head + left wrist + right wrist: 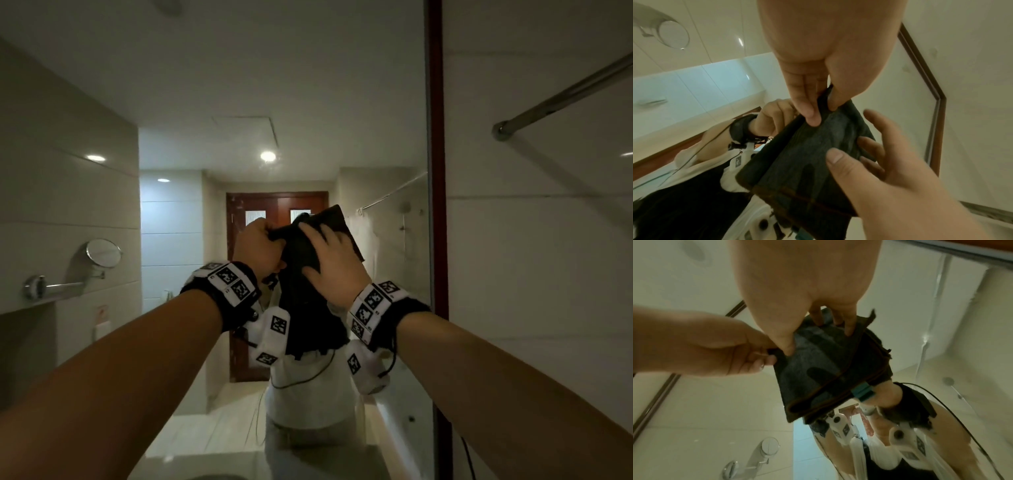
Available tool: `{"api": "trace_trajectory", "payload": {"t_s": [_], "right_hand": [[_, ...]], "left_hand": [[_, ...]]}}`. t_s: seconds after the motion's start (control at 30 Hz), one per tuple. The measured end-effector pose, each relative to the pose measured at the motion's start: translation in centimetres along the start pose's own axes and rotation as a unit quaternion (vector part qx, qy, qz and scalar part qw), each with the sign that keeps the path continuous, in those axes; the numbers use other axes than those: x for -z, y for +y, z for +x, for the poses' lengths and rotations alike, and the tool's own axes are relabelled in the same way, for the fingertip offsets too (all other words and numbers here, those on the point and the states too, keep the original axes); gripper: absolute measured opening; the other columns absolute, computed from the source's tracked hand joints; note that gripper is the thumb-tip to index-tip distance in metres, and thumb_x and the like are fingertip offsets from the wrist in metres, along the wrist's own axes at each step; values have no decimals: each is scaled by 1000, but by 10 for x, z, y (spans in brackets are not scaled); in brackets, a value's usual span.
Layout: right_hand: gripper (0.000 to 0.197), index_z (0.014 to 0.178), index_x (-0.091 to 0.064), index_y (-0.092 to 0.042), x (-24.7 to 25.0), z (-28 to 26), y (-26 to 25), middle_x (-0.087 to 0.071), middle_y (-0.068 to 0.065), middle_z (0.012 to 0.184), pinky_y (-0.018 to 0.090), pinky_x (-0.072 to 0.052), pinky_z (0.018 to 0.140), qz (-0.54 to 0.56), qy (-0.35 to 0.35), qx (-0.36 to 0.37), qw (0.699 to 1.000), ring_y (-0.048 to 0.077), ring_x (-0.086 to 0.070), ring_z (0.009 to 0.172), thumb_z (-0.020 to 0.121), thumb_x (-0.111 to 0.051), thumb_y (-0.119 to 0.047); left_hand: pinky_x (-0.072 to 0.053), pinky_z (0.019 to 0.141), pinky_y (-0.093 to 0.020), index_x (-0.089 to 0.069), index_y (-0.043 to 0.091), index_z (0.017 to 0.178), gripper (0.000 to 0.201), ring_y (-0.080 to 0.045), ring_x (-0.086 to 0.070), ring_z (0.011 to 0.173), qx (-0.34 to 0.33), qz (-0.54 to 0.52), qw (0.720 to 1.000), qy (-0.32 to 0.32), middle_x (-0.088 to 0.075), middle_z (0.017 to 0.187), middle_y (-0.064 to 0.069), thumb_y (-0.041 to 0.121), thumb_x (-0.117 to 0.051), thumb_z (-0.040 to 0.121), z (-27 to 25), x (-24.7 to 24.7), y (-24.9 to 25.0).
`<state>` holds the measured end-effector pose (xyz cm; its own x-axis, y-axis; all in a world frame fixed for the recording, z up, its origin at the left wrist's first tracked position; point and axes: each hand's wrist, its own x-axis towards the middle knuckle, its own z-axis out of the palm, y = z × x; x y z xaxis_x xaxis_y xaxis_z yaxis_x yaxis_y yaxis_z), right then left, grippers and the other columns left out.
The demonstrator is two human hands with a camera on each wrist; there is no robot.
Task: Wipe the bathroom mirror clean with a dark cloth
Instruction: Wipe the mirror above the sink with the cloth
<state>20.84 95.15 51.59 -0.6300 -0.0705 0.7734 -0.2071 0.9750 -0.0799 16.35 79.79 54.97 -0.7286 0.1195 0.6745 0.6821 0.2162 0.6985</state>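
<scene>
A folded dark cloth (298,250) is held up at the big bathroom mirror (205,102), near its dark red frame (435,171). My left hand (272,234) pinches the cloth's upper left edge. My right hand (318,246) lies over the cloth with its fingers spread and fairly straight. In the left wrist view, the left hand (820,110) nips the cloth (807,162) between thumb and fingers, with the right hand (855,146) at the cloth's right edge. The right wrist view shows the right hand (818,331) on the cloth (818,369) and the left hand (768,355) pinching its side.
A round shaving mirror (102,253) and a chrome bar (51,286) are on the tiled wall at the left. A metal curtain rod (565,92) juts out from the tiled wall (531,274) right of the frame. A pale counter edge (205,462) lies below.
</scene>
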Motion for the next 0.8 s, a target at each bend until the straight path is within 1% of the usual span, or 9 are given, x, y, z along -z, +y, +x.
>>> {"api": "trace_trajectory", "payload": {"t_s": [0.1, 0.2, 0.27, 0.3, 0.37, 0.4, 0.5, 0.63, 0.8], "right_hand": [[73, 154, -7, -43, -16, -1, -2, -3, 13, 163, 57, -25, 113, -131, -19, 5, 991, 44, -6, 146, 96, -51, -46], [68, 153, -7, -45, -31, 4, -2, 7, 15, 163, 59, -17, 116, -204, -5, 1, 979, 47, 3, 147, 97, -44, -53], [67, 152, -9, -46, -35, 7, -1, 8, 16, 163, 62, -15, 116, -238, 10, -4, 971, 49, 4, 146, 97, -45, -53], [68, 152, -9, -45, -37, 9, 0, 8, 17, 163, 63, -15, 115, -251, 15, -6, 968, 50, 4, 146, 96, -46, -53], [72, 152, -6, -45, -39, 10, 2, 10, 17, 162, 63, -15, 115, -271, 17, -7, 962, 50, 5, 145, 95, -49, -53], [75, 152, -4, -45, -40, 11, 3, 12, 16, 162, 63, -15, 116, -277, 16, -8, 961, 50, 6, 145, 94, -51, -53], [80, 152, 1, -46, -41, 11, 7, 15, 16, 162, 62, -13, 116, -285, 23, -6, 958, 49, 8, 146, 93, -51, -55], [80, 151, 6, -47, -43, 9, 13, 19, 14, 161, 61, -9, 118, -266, 28, -23, 963, 48, 12, 146, 94, -49, -57], [77, 151, 10, -49, -27, -3, 40, 26, 12, 160, 60, -7, 119, -231, 40, -93, 968, 46, 15, 146, 96, -42, -59]], "left_hand": [[-59, 58, -50, -57, 6, 101, 14, -36, -68, 70, -8, -1, 1000, 4, -68, 91, -18, 3, -57, 88, 8, 1, -8], [-59, 67, -48, -60, 14, 99, 17, -26, -67, 76, -59, 45, 997, 29, -66, 91, -6, 12, -62, 83, 18, 5, -16], [-56, 77, -42, -63, 20, 102, 22, -22, -63, 89, -114, 112, 985, 62, -60, 98, -2, 16, -64, 81, 23, 9, -18], [-54, 84, -43, -64, 23, 106, 26, -23, -60, 99, -136, 157, 975, 79, -57, 107, -3, 18, -65, 80, 26, 12, -21], [-45, 96, -50, -62, 30, 115, 35, -29, -46, 118, -145, 260, 950, 92, -47, 126, -4, 23, -66, 81, 28, 15, -25], [-40, 98, -55, -60, 33, 118, 38, -31, -39, 124, -151, 302, 936, 95, -42, 133, -4, 26, -68, 81, 27, 17, -26], [-35, 97, -64, -51, 38, 127, 55, -37, -29, 133, -181, 380, 905, 67, -33, 143, -4, 37, -72, 77, 25, 16, -31], [-33, 98, -69, -29, 42, 142, 85, -40, -12, 142, -159, 436, 886, 14, -13, 155, -6, 38, -76, 71, 26, 11, -34], [-35, 98, -67, -23, 42, 144, 87, -39, -9, 144, -154, 465, 870, 49, -9, 156, -7, 40, -73, 73, 25, -3, -37]]}}
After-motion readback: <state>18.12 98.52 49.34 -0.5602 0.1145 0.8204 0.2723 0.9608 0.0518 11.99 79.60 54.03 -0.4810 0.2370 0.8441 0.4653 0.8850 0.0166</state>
